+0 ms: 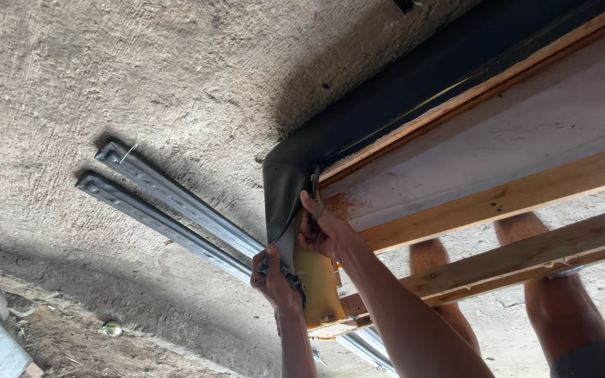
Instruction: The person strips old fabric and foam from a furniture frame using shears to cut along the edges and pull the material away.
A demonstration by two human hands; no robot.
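Observation:
A wooden frame [505, 199] with a pale board lies tilted across the right of the view. A dark leather-like covering [386, 105] is stretched along its upper edge and folded round the corner [285, 182]. Yellow padding [316, 280] shows under the fold. My left hand [273, 280] grips the loose lower edge of the covering below the corner. My right hand [322, 229] pinches the covering against the wood at the corner, thumb pressed on the fold. Whether it also holds a small tool I cannot tell.
Two long grey metal rails [166, 203] lie side by side on the rough concrete floor [141, 84], running under the frame's corner. Bare legs [547, 287] show behind the frame's wooden slats [526, 255]. A small round object [111, 327] and debris lie at the lower left.

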